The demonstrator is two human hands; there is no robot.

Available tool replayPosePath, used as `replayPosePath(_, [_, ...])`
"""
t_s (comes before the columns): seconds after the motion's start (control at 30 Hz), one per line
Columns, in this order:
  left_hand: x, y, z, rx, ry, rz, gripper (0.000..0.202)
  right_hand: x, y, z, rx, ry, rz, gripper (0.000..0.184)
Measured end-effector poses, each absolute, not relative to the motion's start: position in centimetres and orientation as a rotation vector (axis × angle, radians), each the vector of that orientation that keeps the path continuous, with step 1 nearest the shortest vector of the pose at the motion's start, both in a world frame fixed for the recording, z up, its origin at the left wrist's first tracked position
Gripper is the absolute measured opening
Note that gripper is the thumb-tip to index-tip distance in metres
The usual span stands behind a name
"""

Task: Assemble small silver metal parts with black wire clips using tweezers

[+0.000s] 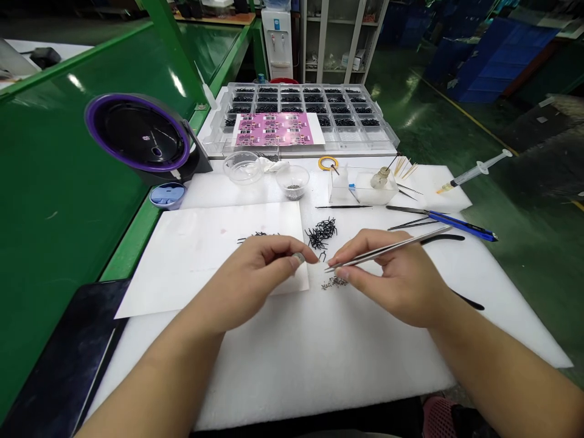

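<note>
My right hand (pixel 392 274) is closed on a pair of silver tweezers (pixel 387 248), whose points angle left and down over a small heap of tiny metal parts (pixel 335 282). Facing it, my left hand (pixel 260 267) has its thumb and index finger curled close together. Whatever may be between those fingers is hidden or too small to name. Just beyond the fingertips lies a pile of thin black bent pieces (pixel 322 232), with one forked piece beside it. More black pieces (pixel 260 234) show behind my left hand on a white paper sheet (pixel 182 249).
A compartment tray (pixel 387 125) of black pieces stands at the back under a purple printed sheet (pixel 274 129). Clear cups (pixel 294 182), a syringe (pixel 479 170), a blue-handled cutter (pixel 463 225) and black-handled pliers (pixel 442 238) lie about. A purple-rimmed round device (pixel 137 131) stands left.
</note>
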State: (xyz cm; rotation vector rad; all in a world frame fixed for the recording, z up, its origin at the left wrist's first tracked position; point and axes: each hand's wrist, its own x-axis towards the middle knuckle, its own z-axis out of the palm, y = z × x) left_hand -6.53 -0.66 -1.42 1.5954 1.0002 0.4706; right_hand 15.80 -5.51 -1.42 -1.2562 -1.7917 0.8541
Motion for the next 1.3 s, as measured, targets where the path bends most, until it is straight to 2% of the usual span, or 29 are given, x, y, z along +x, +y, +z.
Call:
replayPosePath(0.2, [-6.6,-0.3,-1.1,1.501,1.020,0.568,0.019,15.3,-5.2,-2.8,-1.197,-2.128,0.853,0.014])
replayPosePath(1.07, [-6.1,-0.7,-0.9,1.616,1.139,0.537,0.017,15.0,-4.6,-2.9,-1.273,-2.184,0.978,0.009])
replayPosePath(1.3, [-5.8,-0.7,-1.5,1.699,1.262,0.473,0.023,15.8,-5.0,-1.9,-1.268,-2.063,0.966,0.012])
